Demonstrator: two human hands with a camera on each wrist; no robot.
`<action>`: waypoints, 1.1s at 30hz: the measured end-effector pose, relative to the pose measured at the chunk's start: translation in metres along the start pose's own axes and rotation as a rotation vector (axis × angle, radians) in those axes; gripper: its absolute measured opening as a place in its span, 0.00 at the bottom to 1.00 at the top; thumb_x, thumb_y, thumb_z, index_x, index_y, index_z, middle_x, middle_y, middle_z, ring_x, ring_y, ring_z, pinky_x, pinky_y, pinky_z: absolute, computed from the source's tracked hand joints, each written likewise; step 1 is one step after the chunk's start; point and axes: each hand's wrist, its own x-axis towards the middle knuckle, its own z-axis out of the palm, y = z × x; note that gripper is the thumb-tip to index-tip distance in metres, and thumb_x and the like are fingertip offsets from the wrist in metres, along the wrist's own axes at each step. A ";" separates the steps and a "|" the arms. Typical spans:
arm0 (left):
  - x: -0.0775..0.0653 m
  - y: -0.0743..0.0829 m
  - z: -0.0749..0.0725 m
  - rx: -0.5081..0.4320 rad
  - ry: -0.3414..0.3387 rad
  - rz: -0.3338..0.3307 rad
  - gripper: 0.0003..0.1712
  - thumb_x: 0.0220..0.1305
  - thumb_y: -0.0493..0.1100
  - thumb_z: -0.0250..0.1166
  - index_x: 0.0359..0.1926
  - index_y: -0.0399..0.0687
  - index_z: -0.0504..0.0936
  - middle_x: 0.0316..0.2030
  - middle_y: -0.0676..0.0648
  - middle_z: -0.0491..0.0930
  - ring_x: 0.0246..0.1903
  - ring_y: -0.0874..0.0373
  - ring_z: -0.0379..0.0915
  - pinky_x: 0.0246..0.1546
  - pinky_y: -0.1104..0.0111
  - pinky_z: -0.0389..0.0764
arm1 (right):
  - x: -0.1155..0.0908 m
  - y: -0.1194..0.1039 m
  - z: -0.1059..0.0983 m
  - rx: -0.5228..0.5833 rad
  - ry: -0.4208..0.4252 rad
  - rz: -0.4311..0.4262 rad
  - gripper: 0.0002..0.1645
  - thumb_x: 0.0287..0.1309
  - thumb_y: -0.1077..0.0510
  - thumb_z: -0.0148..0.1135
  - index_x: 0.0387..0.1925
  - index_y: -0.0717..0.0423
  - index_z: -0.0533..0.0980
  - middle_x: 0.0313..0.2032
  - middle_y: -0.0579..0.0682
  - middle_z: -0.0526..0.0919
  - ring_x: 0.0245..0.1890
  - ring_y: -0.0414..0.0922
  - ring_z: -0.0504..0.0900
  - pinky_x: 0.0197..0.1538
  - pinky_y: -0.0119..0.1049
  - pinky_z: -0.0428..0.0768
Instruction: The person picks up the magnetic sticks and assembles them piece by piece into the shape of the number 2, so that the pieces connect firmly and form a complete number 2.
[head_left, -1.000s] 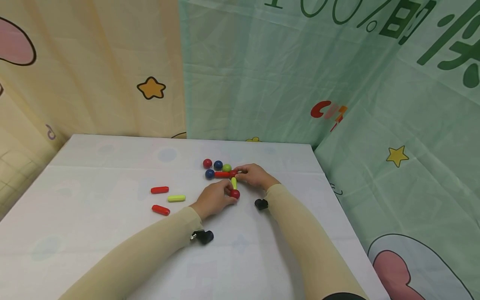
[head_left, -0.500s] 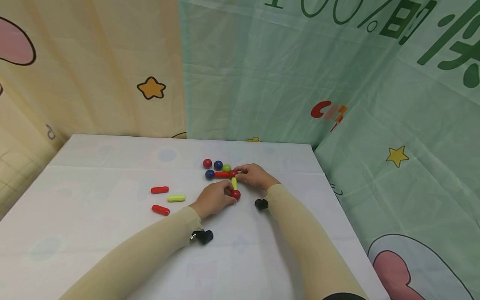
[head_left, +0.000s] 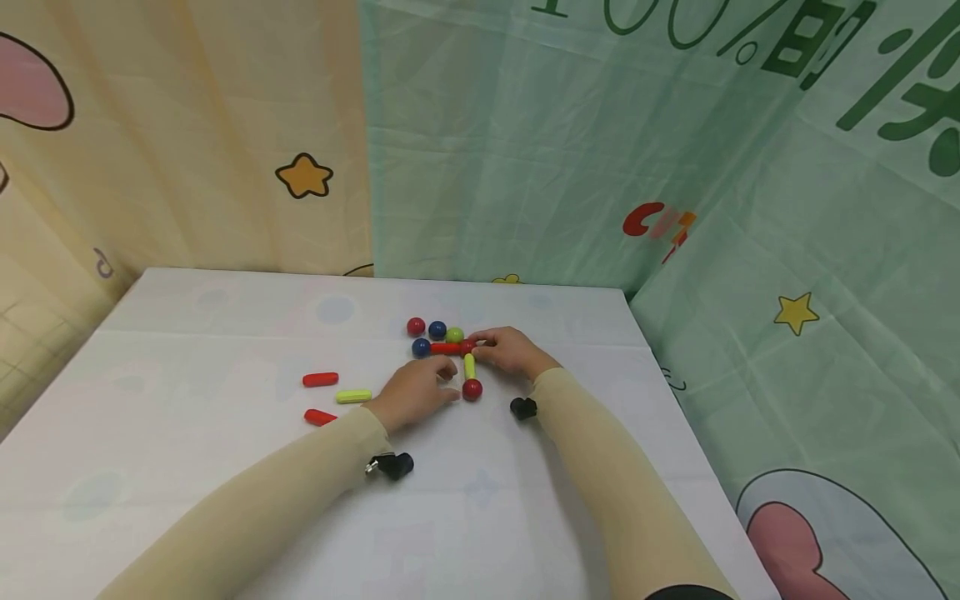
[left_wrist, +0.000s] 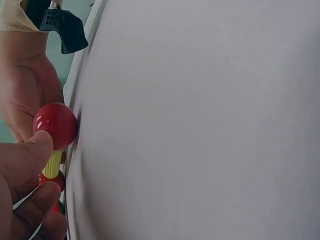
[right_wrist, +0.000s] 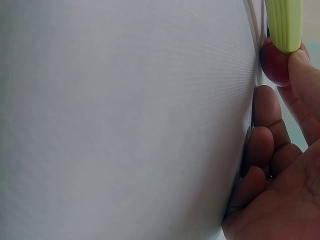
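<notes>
White table [head_left: 465,525] beneath red ball [right_wrist: 275,65] in right-hand grip [head_left: 510,350]

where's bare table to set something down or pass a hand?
Widest patch: table left of the loose red sticks, to its left edge. Also bare: between the left sleeve and right sleeve, nearer than the front red ball. Crowded: from the blue balls to the right hand, with the left hand close in front.

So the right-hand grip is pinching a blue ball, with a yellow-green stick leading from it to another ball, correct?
Not quite: the pinched ball in the right-hand grip is red, not blue, as the right wrist view shows. The yellow-green stick does lead from it to another ball.
</notes>
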 end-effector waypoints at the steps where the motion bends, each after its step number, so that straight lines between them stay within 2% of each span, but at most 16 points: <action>1: -0.001 -0.003 -0.003 0.007 0.001 -0.002 0.21 0.67 0.50 0.74 0.57 0.52 0.82 0.53 0.50 0.86 0.54 0.51 0.81 0.62 0.53 0.80 | 0.000 -0.001 0.000 0.000 0.000 0.005 0.22 0.73 0.46 0.64 0.66 0.36 0.81 0.58 0.50 0.84 0.58 0.51 0.76 0.68 0.52 0.76; 9: -0.009 -0.026 -0.037 0.016 -0.019 -0.013 0.25 0.69 0.50 0.72 0.64 0.51 0.81 0.58 0.47 0.83 0.61 0.46 0.77 0.65 0.48 0.79 | -0.003 -0.004 -0.001 -0.029 0.005 0.007 0.22 0.74 0.46 0.63 0.67 0.36 0.80 0.62 0.50 0.82 0.62 0.52 0.75 0.71 0.53 0.74; 16: -0.017 -0.054 -0.064 0.054 -0.008 -0.005 0.28 0.69 0.49 0.71 0.67 0.48 0.79 0.65 0.44 0.81 0.69 0.41 0.72 0.71 0.43 0.71 | -0.003 -0.005 -0.001 -0.018 0.009 0.012 0.23 0.74 0.47 0.63 0.67 0.37 0.80 0.63 0.52 0.81 0.63 0.53 0.75 0.72 0.53 0.74; 21: -0.026 -0.076 -0.082 0.043 -0.015 -0.053 0.31 0.70 0.51 0.71 0.70 0.50 0.77 0.70 0.42 0.76 0.71 0.39 0.68 0.73 0.41 0.68 | -0.001 -0.004 -0.001 -0.023 0.007 0.014 0.22 0.74 0.46 0.63 0.67 0.36 0.80 0.63 0.51 0.81 0.62 0.53 0.75 0.71 0.52 0.75; 25: -0.035 -0.091 -0.095 -0.008 -0.029 -0.124 0.31 0.71 0.51 0.69 0.72 0.54 0.75 0.73 0.42 0.72 0.70 0.39 0.65 0.72 0.40 0.68 | 0.000 -0.002 0.000 -0.025 0.009 0.021 0.23 0.74 0.46 0.64 0.67 0.36 0.80 0.62 0.51 0.81 0.63 0.53 0.75 0.71 0.52 0.74; 28: -0.042 -0.101 -0.104 -0.020 -0.038 -0.148 0.31 0.71 0.52 0.68 0.72 0.55 0.74 0.73 0.42 0.71 0.71 0.39 0.64 0.73 0.40 0.66 | 0.001 -0.002 0.000 -0.025 0.010 0.024 0.23 0.74 0.46 0.64 0.67 0.36 0.80 0.62 0.51 0.82 0.62 0.52 0.75 0.71 0.52 0.75; 33: -0.050 -0.117 -0.116 0.051 -0.025 -0.109 0.31 0.70 0.52 0.69 0.71 0.52 0.76 0.69 0.41 0.76 0.71 0.39 0.68 0.72 0.39 0.66 | 0.002 -0.001 0.000 -0.024 0.009 0.024 0.23 0.74 0.46 0.64 0.67 0.36 0.80 0.61 0.51 0.82 0.60 0.52 0.76 0.70 0.51 0.75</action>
